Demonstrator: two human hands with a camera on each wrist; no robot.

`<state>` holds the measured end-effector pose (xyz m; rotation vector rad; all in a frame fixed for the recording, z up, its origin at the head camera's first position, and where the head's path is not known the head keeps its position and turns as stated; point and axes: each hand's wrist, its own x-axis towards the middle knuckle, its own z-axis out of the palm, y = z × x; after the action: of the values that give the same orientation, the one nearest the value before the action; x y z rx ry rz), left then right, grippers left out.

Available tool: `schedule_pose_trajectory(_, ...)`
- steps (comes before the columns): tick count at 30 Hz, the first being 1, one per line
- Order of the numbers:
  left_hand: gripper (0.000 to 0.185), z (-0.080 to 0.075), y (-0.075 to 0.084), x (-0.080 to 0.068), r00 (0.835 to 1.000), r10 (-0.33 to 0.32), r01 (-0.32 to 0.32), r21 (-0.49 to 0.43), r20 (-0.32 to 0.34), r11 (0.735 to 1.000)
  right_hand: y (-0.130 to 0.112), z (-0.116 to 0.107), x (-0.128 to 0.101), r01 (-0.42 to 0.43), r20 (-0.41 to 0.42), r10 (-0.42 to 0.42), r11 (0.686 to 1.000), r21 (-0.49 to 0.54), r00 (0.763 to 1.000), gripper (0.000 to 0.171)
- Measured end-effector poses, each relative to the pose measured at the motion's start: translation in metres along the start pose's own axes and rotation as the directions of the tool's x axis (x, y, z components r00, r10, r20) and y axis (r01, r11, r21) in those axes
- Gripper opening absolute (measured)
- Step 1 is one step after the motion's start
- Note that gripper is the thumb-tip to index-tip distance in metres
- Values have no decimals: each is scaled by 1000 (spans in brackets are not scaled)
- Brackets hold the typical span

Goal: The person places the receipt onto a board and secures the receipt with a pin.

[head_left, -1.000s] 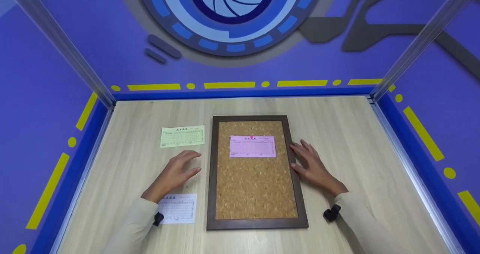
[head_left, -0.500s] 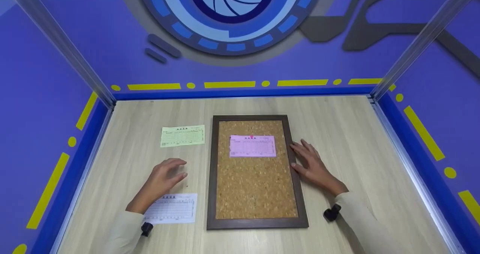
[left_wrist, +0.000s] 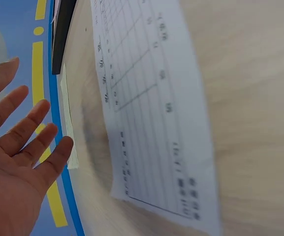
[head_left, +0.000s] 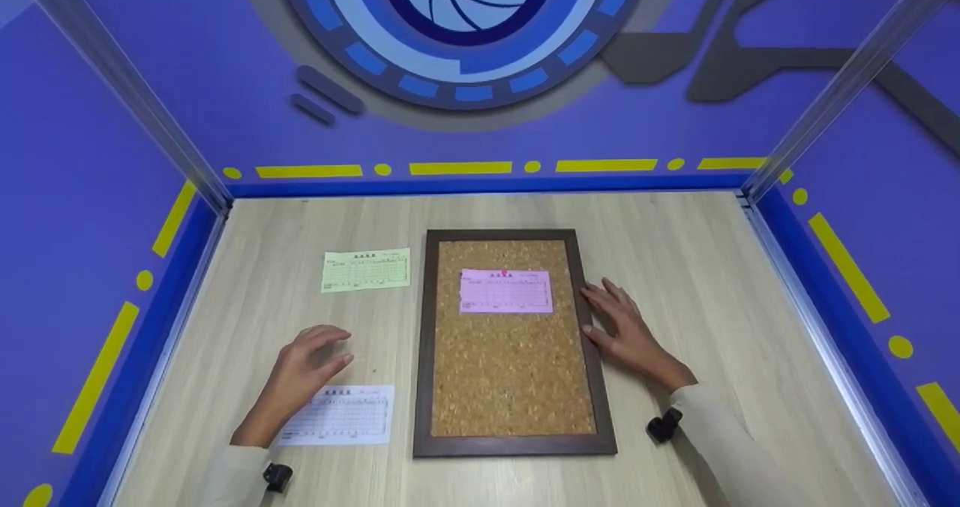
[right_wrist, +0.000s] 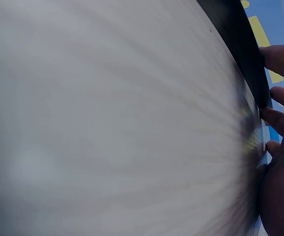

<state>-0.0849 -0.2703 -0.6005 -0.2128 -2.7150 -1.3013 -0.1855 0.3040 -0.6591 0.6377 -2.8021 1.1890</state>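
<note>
Paper (head_left: 351, 419) at lower left, long axis sideways, is being partly overhung by the nearer, spread left hand (head_left: 295, 368); corkboard (head_left: 514, 376) is being touched by the spread right hand (head_left: 630, 338).

The head view is bright and even; the white sheet's (left_wrist: 146, 123) print looks soft, the right-wrist tabletop (right_wrist: 107, 118) dimmer, smeared.

Beige long sleeves (head_left: 731, 443) | small black wrist devices (head_left: 278, 478), one each side | bare hands (head_left: 298, 370)
</note>
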Motion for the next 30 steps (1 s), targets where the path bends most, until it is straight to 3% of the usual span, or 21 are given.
schedule_pose_trajectory(10,35,-6,-15,-24,998,-31,29,-32,-63,999,0,-2,0,-11,14,11,1000,-2,1000,69)
schedule_pose_trajectory(21,39,-12,-24,-44,986,-156,152,-63,-63,986,1,-1,1,8,6,-8,1000,4,1000,70)
schedule_pose_trajectory(30,42,-23,-32,-54,968,-250,248,-81,-27,966,1,-1,1,11,1,-11,1000,17,1000,69)
